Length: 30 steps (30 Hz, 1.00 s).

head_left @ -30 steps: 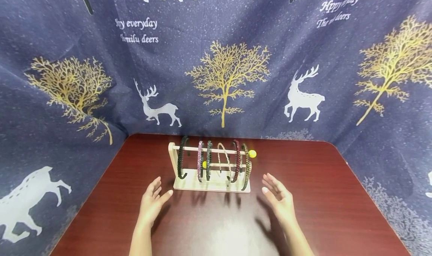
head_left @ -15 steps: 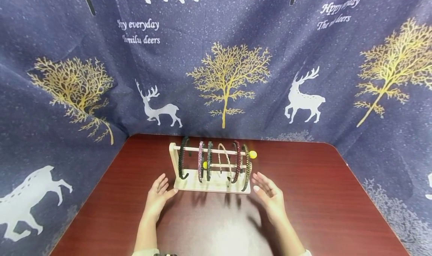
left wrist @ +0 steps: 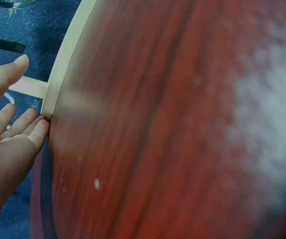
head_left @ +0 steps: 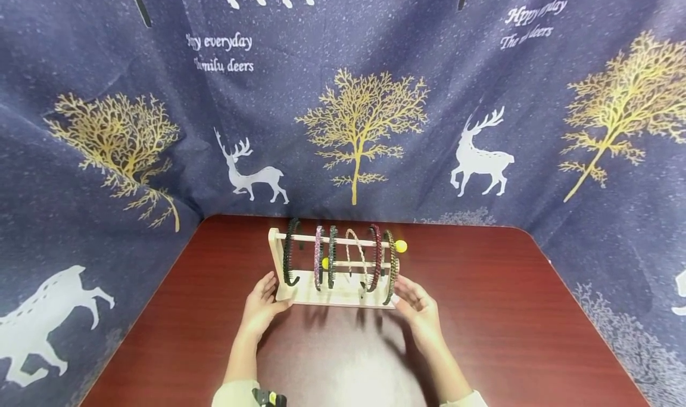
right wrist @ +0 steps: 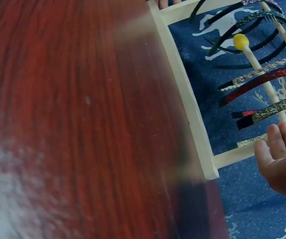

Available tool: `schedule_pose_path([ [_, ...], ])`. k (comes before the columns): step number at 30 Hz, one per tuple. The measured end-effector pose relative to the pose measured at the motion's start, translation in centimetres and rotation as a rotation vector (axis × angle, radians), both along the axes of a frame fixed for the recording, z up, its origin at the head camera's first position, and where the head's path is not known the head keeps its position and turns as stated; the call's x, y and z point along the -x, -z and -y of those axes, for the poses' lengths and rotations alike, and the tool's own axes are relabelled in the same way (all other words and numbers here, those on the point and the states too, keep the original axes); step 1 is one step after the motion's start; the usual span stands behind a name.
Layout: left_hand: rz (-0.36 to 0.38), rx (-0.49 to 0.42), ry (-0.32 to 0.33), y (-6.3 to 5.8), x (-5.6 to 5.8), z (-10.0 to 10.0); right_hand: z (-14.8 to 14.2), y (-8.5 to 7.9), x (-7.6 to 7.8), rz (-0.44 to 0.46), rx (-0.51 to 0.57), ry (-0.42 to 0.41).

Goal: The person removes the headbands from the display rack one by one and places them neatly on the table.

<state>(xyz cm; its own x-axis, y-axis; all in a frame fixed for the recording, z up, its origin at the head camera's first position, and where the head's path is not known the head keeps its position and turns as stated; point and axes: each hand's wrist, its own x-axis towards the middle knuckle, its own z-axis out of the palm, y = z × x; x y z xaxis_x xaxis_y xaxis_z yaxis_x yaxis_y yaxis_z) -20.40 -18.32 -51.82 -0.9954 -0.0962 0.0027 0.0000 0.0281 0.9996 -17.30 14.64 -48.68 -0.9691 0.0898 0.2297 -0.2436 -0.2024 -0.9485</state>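
Before blue curtain [head_left: 343,43], near back edge of table [head_left: 509,311]: headbands [head_left: 318,259] on wooden rack [head_left: 343,297], flanked by left hand [head_left: 261,307] and right hand [head_left: 421,313], fingers loosely extended, gripping nothing.

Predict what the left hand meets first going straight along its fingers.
Likely the wooden rack, at its left end. The left hand is right beside it; contact and depth are unclear.

Rack [head_left: 343,297]: cream, yellow knobs [head_left: 401,246]. Headbands [head_left: 318,258]: black, pink, green, beige, red, gold-flecked. Tabletop [head_left: 509,311]: reddish-brown grain. Cloth [head_left: 343,31]: blue, white deer [head_left: 485,161], golden trees [head_left: 356,142].
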Motion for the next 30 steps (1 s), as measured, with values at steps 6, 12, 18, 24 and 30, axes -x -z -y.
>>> schedule_pose_path([
  [6, -0.041, 0.029, 0.026, 0.09, 0.91, -0.59, 0.31, 0.12, 0.13, 0.014, -0.009, 0.009],
  [12, -0.039, 0.092, 0.029, 0.02, 1.13, -0.85, 0.45, 0.31, 0.17, 0.009, -0.001, 0.017],
  [18, 0.015, 0.180, 0.003, -0.19, 0.94, -0.78, 0.55, 0.41, 0.06, -0.026, -0.040, 0.040],
  [24, 0.028, 0.244, -0.027, 0.03, 0.90, -0.71, 0.60, 0.37, -0.12, -0.033, -0.073, 0.064],
  [30, 0.027, 0.262, -0.041, 0.25, 1.14, -0.72, 0.32, 0.04, -0.24, -0.075, -0.109, 0.067],
])
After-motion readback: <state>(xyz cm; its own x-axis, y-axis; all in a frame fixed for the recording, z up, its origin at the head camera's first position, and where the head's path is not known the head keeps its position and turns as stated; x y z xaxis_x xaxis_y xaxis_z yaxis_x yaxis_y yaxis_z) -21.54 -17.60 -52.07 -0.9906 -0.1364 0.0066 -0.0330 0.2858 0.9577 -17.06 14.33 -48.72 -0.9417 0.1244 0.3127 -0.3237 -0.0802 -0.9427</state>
